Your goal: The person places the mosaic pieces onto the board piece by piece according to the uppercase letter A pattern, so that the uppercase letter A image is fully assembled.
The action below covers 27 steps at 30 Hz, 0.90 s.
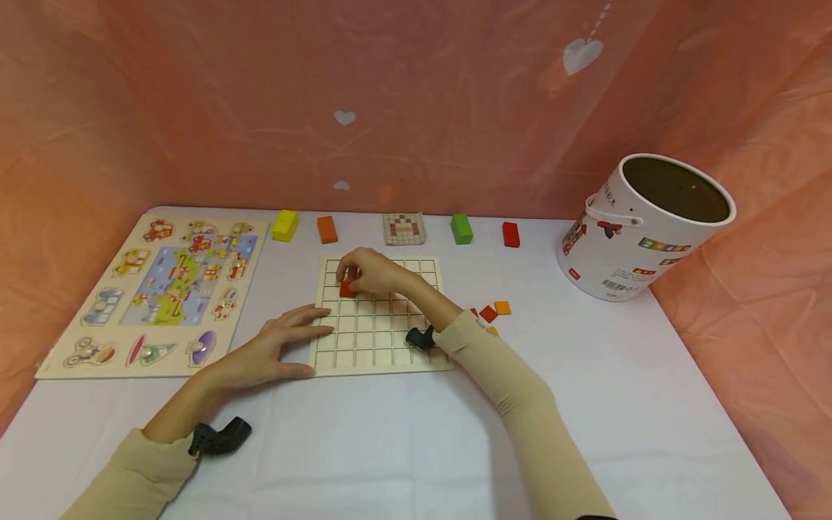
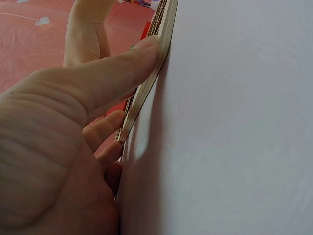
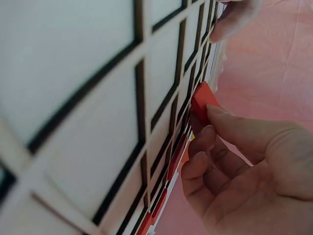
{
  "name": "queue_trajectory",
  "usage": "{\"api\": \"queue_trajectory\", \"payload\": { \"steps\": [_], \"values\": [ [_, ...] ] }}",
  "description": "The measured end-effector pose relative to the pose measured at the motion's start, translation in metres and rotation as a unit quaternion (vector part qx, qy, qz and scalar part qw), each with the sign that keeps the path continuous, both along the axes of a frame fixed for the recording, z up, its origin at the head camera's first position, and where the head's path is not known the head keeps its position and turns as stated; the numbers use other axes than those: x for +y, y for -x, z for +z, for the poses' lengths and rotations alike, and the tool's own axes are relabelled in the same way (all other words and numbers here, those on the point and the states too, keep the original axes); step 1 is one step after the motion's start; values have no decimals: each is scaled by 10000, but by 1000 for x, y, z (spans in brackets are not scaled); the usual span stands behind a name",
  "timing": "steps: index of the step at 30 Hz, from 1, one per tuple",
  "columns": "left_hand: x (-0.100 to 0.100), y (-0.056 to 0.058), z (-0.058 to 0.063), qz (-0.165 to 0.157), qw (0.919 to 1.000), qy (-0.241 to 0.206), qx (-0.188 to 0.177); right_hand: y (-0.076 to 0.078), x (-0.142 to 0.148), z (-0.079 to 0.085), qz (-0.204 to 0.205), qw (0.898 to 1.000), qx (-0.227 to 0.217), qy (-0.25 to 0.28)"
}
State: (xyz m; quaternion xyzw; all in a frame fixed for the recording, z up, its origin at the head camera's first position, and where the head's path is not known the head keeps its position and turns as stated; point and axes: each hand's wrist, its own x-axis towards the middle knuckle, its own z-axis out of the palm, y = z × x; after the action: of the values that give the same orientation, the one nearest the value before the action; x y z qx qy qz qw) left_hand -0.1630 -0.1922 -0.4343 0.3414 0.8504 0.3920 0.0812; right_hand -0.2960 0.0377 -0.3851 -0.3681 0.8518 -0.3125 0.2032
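A pale wooden grid board [image 1: 373, 339] lies on the table, with dark lines marking its square cells. My right hand [image 1: 380, 273] is over its upper left part and pinches a red square tile [image 3: 202, 103] between thumb and fingers. The same tile [image 1: 347, 289] shows below the fingertips in the head view. More red pieces [image 3: 159, 205] appear along the grid in the right wrist view; my hand hides that stretch in the head view. My left hand [image 1: 273, 347] rests at the board's left edge, fingers extended, its thumb [image 2: 146, 49] touching the wooden edge.
Loose red and orange tiles [image 1: 503, 308] lie right of the board. Behind it stand yellow [image 1: 284, 226], orange [image 1: 327, 230], green [image 1: 461, 230] and red [image 1: 510, 235] blocks, plus a small pattern card [image 1: 404, 229]. A picture puzzle [image 1: 97, 361] lies left; a white bucket [image 1: 604, 245] stands right.
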Motion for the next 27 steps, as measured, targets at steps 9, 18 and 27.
{"api": "queue_trajectory", "payload": {
  "steps": [9,18,27],
  "values": [
    [-1,-1,-1,35,10000,4,-59,-3,-4,2,1,9991,218,-360],
    [-3,-1,0,61,10000,19,-50,-8,0,5,-77,9969,481,-617],
    [0,0,1,58,9999,14,-101,-21,63,24,300,9992,205,-166]
  ]
}}
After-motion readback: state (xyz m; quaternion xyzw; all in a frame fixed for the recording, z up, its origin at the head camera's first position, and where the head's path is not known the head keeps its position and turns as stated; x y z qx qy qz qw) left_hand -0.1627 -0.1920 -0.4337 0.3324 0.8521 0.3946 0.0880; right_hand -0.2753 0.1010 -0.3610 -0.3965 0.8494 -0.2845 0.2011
